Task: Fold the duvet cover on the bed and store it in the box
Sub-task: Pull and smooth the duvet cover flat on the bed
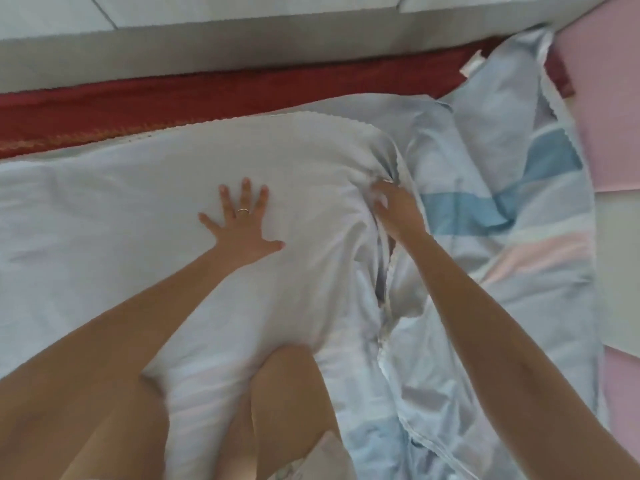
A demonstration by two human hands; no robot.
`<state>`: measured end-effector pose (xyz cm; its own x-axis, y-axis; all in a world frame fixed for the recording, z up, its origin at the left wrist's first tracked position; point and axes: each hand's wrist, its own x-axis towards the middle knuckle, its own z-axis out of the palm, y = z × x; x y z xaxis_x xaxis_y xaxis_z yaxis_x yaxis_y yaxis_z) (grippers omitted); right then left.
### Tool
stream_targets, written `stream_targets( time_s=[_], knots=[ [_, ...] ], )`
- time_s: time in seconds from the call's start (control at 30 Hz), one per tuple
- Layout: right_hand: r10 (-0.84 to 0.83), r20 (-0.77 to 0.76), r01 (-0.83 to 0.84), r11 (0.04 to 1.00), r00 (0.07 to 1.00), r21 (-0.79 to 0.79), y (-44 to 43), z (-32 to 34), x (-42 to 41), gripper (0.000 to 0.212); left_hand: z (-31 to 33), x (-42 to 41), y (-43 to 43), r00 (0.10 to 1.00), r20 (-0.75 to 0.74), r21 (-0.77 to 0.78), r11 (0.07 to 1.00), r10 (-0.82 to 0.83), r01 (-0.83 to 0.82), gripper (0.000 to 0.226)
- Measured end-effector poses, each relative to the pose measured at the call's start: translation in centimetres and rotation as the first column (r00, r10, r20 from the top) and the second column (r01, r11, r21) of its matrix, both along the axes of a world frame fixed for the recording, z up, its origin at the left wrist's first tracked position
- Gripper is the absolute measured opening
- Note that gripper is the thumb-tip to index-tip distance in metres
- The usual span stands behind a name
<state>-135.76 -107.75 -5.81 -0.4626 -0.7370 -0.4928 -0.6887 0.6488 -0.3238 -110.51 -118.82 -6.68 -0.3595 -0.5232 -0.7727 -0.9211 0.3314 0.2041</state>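
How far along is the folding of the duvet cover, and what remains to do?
Done: little; the duvet cover lies loose and wrinkled. In hand: the left hand presses it flat, the right hand grips a bunched edge. Left: folding, storing; no box shows.
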Motion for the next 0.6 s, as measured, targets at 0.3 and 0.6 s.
stream_targets(
  time_s=[0.3, 0.6],
  knots=[
    [-0.439, -0.272, 0.516, 0.746, 0.856, 0.421, 12.9, 1.8, 4.7, 0.1, 0.6, -12.4, 5.3, 0.973, 0.094, 0.123, 0.967, 0.213, -0.223, 0.161],
    [-0.861, -0.034, 0.861, 0.508, 0.508, 0.015, 12.5, 1.3, -5.8, 0.018, 0.1, -15.6, 6.8, 0.922, 0.311, 0.082, 0.961, 0.229, -0.266, 0.174]
  ],
)
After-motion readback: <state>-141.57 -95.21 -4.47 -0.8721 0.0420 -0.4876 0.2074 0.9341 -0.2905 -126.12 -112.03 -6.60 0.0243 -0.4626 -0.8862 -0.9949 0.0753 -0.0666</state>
